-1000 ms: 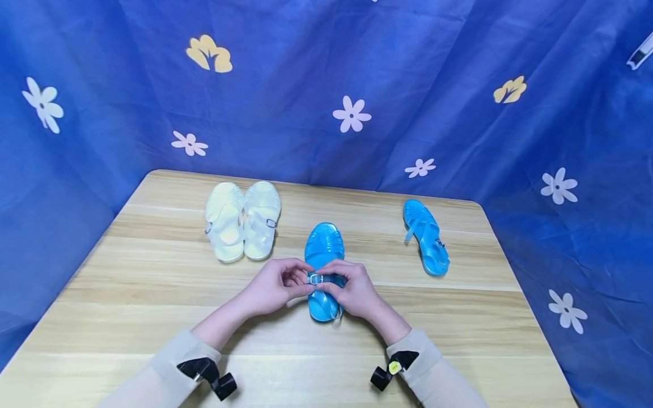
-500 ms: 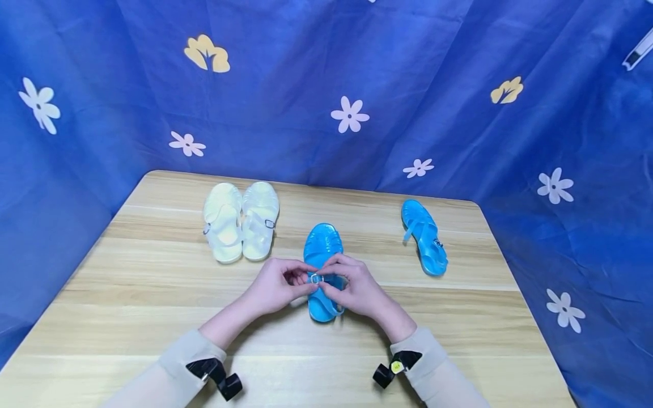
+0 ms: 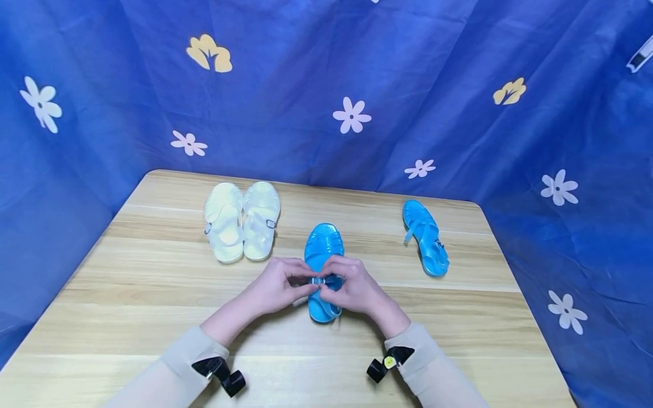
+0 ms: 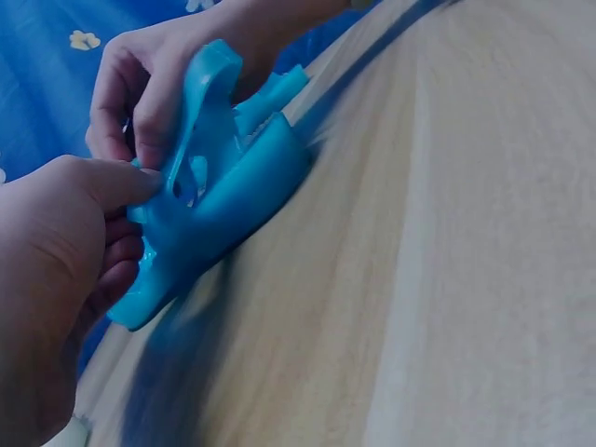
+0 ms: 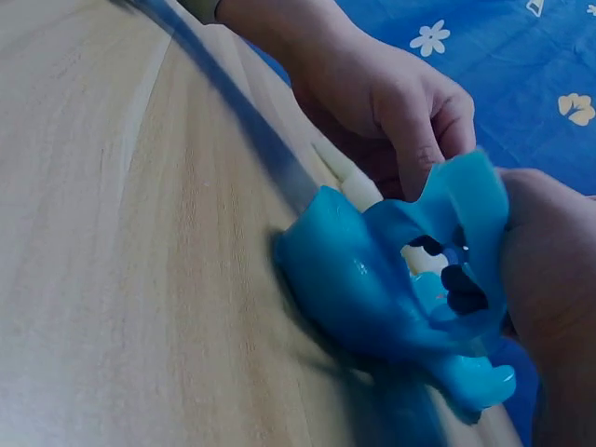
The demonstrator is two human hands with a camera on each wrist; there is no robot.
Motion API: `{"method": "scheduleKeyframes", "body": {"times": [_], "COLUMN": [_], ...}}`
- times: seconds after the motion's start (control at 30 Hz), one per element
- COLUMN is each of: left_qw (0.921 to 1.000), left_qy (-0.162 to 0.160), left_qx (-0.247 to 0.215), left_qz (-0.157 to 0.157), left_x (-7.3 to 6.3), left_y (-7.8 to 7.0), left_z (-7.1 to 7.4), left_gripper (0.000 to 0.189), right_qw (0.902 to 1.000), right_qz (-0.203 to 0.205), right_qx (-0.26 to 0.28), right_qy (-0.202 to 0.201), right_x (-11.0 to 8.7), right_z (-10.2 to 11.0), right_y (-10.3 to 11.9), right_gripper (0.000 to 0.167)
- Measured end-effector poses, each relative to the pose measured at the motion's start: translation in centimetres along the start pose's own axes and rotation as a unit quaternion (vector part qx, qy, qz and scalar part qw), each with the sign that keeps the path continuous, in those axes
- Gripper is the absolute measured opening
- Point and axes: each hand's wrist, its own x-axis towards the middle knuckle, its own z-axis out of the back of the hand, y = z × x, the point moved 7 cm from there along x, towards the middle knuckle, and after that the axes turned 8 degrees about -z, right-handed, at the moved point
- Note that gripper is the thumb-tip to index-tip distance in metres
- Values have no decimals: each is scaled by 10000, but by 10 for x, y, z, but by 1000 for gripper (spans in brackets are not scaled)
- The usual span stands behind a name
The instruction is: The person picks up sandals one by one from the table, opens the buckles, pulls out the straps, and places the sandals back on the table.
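A blue jelly sandal (image 3: 324, 243) lies toe away from me in the middle of the wooden table. Over its ankle part, my left hand (image 3: 278, 288) pinches the strap by the small metal buckle (image 3: 317, 280) between thumb and forefinger. From the other side my right hand (image 3: 356, 288) pinches the same strap, its fingertips almost meeting the left ones. In the right wrist view the sandal's raised heel band (image 5: 480, 200) stands in front of the fingers and hides part of the strap. The left wrist view shows both thumbs close together at the sandal's side.
A second blue sandal (image 3: 433, 260) with its strap loose lies at the right of the table (image 3: 285, 362). At the back left, a pair of whitish clear sandals (image 3: 261, 198) stands side by side. A blue flowered curtain (image 3: 285, 73) hangs behind and at both sides.
The buckle has tipped, so its frame shows narrower than before. Both hands keep their pinch on the strap, with the fingertips shifted slightly. The other sandals stay put.
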Motion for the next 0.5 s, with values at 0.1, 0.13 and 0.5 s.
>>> {"method": "scheduleKeyframes", "body": {"times": [0.1, 0.13, 0.5], "left_qw": [9993, 9989, 9965], "left_qy": [26, 25, -17], "left_qx": [188, 241, 201], "left_qz": [-313, -404, -817], "left_x": [1, 1, -1], "left_y": [-3, -4, -4], "left_z": [0, 0, -1], "left_gripper": [21, 21, 18], "right_qw": [9998, 9996, 9825], "right_qz": [71, 75, -437], "right_qx": [147, 212, 1682], "right_qy": [-128, -171, -671], "right_x": [0, 0, -1], "right_z": [0, 0, 5], "right_y": [-4, -5, -1], "right_gripper": [21, 22, 19]}}
